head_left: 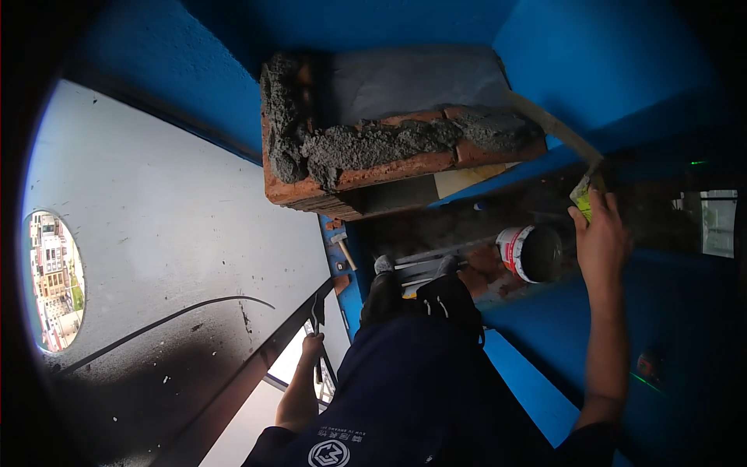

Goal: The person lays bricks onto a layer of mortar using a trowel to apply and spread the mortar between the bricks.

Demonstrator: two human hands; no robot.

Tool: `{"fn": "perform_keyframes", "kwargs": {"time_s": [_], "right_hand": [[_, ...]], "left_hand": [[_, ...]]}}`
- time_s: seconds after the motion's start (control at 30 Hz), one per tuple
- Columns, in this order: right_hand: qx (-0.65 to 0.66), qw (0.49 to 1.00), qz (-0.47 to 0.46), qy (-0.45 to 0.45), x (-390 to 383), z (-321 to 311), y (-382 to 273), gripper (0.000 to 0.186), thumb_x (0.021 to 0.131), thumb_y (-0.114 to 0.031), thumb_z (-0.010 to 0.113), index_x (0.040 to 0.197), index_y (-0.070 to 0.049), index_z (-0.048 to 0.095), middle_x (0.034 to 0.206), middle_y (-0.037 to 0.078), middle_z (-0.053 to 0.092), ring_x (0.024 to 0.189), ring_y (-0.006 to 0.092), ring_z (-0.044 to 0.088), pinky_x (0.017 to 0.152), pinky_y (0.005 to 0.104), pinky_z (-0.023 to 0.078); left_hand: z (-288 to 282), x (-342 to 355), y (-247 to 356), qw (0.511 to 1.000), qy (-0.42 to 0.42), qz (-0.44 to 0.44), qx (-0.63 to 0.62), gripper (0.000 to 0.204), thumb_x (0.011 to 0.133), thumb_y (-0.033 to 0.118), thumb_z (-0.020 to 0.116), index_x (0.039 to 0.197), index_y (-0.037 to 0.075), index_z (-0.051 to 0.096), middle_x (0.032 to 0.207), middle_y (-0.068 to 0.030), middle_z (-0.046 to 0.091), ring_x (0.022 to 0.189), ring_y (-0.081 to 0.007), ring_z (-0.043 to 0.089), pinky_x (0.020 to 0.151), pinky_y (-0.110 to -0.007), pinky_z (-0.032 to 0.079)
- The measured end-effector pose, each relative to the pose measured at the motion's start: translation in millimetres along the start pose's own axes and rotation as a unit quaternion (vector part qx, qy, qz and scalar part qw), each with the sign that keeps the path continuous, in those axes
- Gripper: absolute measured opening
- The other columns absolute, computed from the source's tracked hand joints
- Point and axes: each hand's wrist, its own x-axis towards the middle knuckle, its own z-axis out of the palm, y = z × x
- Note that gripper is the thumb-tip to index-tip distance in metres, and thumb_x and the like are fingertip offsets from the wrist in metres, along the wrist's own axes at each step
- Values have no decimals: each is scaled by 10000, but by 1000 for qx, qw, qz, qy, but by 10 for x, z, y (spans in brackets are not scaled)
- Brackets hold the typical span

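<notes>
My right hand grips a yellow-green tape measure, whose blade reaches up and left to the right end of a red brick ledge. Grey mortar lies thick and rough along the ledge's front and left side, around a flat grey top. Low at the left, my left hand is closed on the handle of a trowel, held beside my dark clothing.
Blue walls surround the brickwork. A white board fills the left. A hammer rests on a blue edge; below are a bucket with a red label and grey rails by my feet. Green laser light shows at right.
</notes>
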Motion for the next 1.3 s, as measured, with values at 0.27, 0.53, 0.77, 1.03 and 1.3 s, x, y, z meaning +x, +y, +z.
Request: {"fn": "perform_keyframes", "kwargs": {"time_s": [0.27, 0.53, 0.77, 1.03, 1.3], "right_hand": [[90, 993, 0, -73, -196, 165, -553, 492, 881, -299, 594, 1282, -35, 487, 1288, 250, 471, 1107, 401, 528, 877, 474, 461], [320, 922, -217, 36, -183, -230, -1088, 467, 906, -326, 561, 1208, 26, 504, 1024, 261, 584, 831, 393, 619, 613, 424, 494], [334, 902, -254, -100, -75, -606, -1475, 388, 917, -262, 542, 1172, 21, 473, 835, 255, 615, 768, 414, 605, 636, 451, 488], [206, 942, -248, -97, -367, -551, -1696, 426, 902, -245, 556, 1259, -36, 453, 966, 201, 579, 829, 393, 593, 684, 456, 483], [182, 932, -301, -90, -486, -626, -2283, 458, 881, -259, 583, 1274, -73, 441, 966, 167, 583, 781, 377, 616, 657, 456, 498]], "left_hand": [[60, -193, 340, 993, -31, -17, -115, 152, 876, 202, 552, 846, 68, 486, 513, 5, 388, 369, -130, 376, 338, -316, 328], [144, -217, 460, 988, -37, -10, -149, 170, 869, 211, 580, 850, 62, 501, 530, 9, 401, 384, -128, 399, 340, -305, 328], [255, -243, 453, 984, -38, -28, -174, 172, 867, 201, 579, 866, 48, 502, 528, 2, 408, 384, -139, 406, 349, -309, 340], [456, 276, -493, 989, -7, 123, -76, 194, 847, 221, 591, 820, 40, 525, 532, -27, 448, 387, -163, 445, 358, -328, 371], [526, 183, -291, 994, 71, 31, -79, 252, 835, 239, 588, 803, -11, 583, 665, -160, 598, 660, -263, 628, 555, -379, 483]]}}
